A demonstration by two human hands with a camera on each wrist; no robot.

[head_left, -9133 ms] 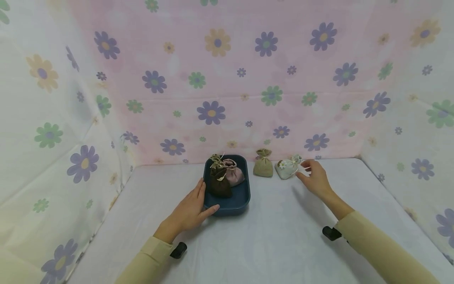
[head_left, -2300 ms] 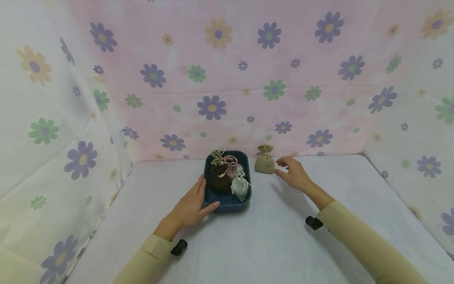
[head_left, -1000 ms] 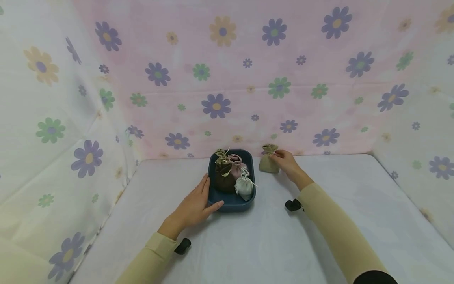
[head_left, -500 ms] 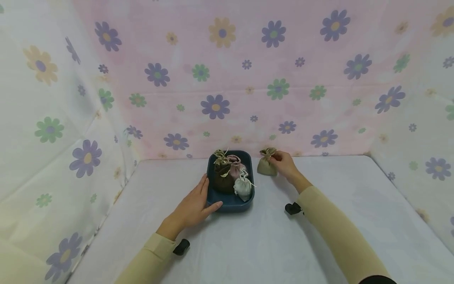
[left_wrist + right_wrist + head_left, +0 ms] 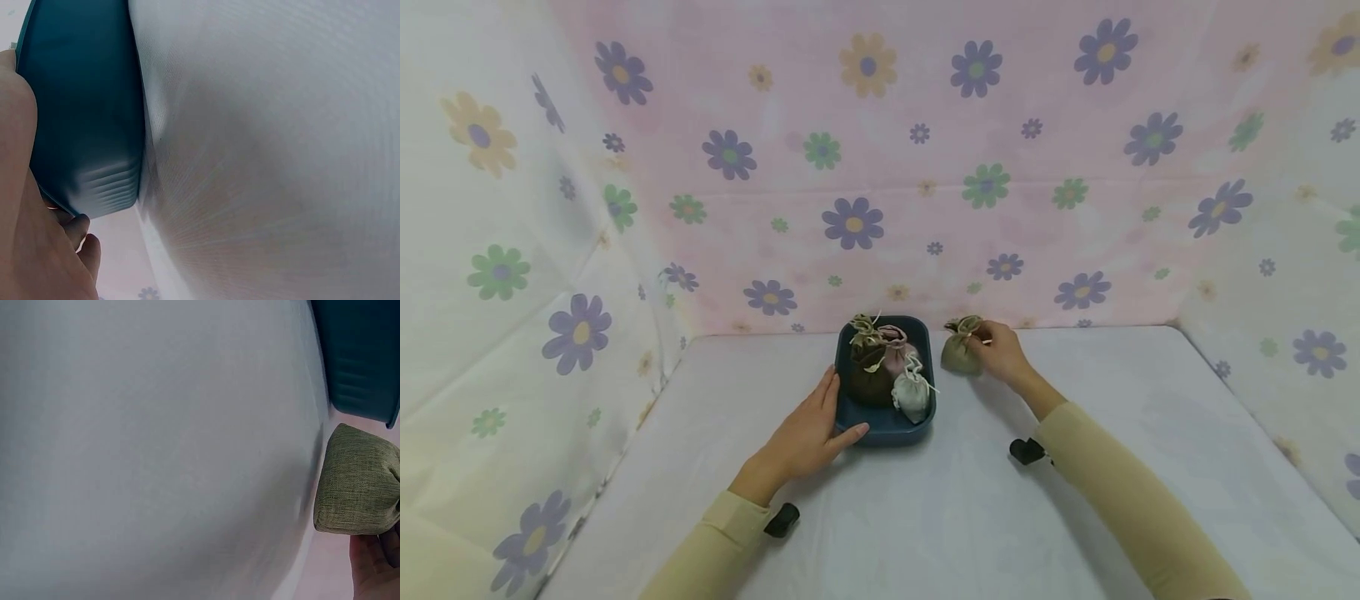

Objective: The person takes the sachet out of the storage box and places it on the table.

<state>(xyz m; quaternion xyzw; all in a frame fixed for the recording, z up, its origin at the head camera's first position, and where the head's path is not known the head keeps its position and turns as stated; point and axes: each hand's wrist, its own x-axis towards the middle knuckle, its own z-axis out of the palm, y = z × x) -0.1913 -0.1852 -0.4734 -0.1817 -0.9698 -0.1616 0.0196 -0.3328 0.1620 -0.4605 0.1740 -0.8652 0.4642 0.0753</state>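
My right hand [image 5: 1002, 350] pinches the gathered neck of an olive-green drawstring pouch [image 5: 958, 358], just right of a dark blue bin [image 5: 887, 435]. In the right wrist view the woven pouch [image 5: 357, 482] hangs close over the white cloth, near the bin's wall [image 5: 362, 362]. My left hand [image 5: 805, 433] rests against the bin's left side, fingers straight, with the thumb along the front rim. Inside the bin lie a dark brown pouch [image 5: 868, 388], a mauve pouch [image 5: 898, 357] and a small pale pouch [image 5: 912, 398]. The left fingertips are partly hidden in the left wrist view.
A white cloth [image 5: 955, 517] covers the table. A pink flowered curtain [image 5: 910, 200] stands right behind the bin, and pale flowered curtains [image 5: 497, 350] close in the sides. Each wrist carries a black camera mount [image 5: 1027, 452].
The pale pouch went from the table into the bin. My right hand then took the green pouch by its neck and has lately shifted it slightly, tilting it. The left hand stayed on the bin.
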